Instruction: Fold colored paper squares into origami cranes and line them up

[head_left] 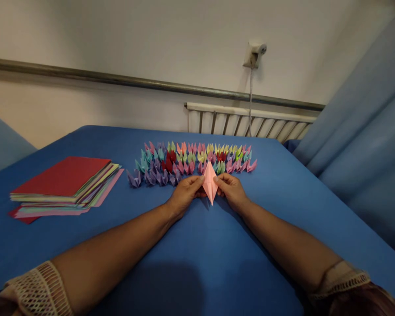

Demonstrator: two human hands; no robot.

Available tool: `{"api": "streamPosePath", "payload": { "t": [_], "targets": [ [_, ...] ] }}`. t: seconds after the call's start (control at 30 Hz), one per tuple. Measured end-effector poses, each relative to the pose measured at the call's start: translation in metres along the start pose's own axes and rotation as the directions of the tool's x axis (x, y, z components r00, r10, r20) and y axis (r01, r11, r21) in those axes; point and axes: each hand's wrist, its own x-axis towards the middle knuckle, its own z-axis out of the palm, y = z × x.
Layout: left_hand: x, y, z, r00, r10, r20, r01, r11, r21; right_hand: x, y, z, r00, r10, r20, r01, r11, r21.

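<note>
A pink sheet of origami paper (210, 184), folded into a narrow diamond, is held upright over the middle of the table. My left hand (188, 191) pinches its left corner between thumb and fingers. On the opposite corner, my right hand (231, 188) has the same kind of pinch. Just behind the diamond stand rows of small folded paper cranes (161, 176) in purple, teal, red, green, yellow and pink. The diamond's top point overlaps the front rows in view. Fingers behind the paper are partly hidden.
A stack of coloured paper sheets (62, 177), red on top, lies at the left of the blue-covered table (243, 263). Behind the table are a radiator (224, 123), a metal rail (134, 81) and a wall socket (253, 55) with a cord. A blue curtain (358, 131) hangs at the right.
</note>
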Motion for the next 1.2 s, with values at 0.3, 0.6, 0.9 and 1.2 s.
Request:
{"api": "streamPosePath", "payload": {
  "t": [0.3, 0.6, 0.9, 1.2],
  "targets": [
    [0.0003, -0.0045, 0.0012, 0.991, 0.117, -0.059, -0.1, 0.966, 0.237, -0.0036, 0.0002, 0.0052, 0.997, -0.038, 0.064, 0.042, 0.997, -0.062],
    [0.0002, -0.0027, 0.0012, 0.997, 0.065, -0.049, -0.054, 0.976, 0.21, -0.0048, 0.0011, 0.0049, 0.996, -0.038, 0.08, 0.044, 0.997, -0.065],
    [-0.0029, 0.0033, 0.0033, 0.999, 0.037, -0.027, -0.031, 0.98, 0.196, -0.0051, 0.0015, 0.0033, 0.995, -0.016, 0.099, 0.023, 0.997, -0.068],
    [-0.0039, 0.0027, 0.0027, 0.994, 0.031, -0.109, -0.014, 0.988, 0.154, -0.0047, 0.0011, 0.0018, 0.987, -0.019, 0.16, 0.041, 0.99, -0.134]
  ]
}}
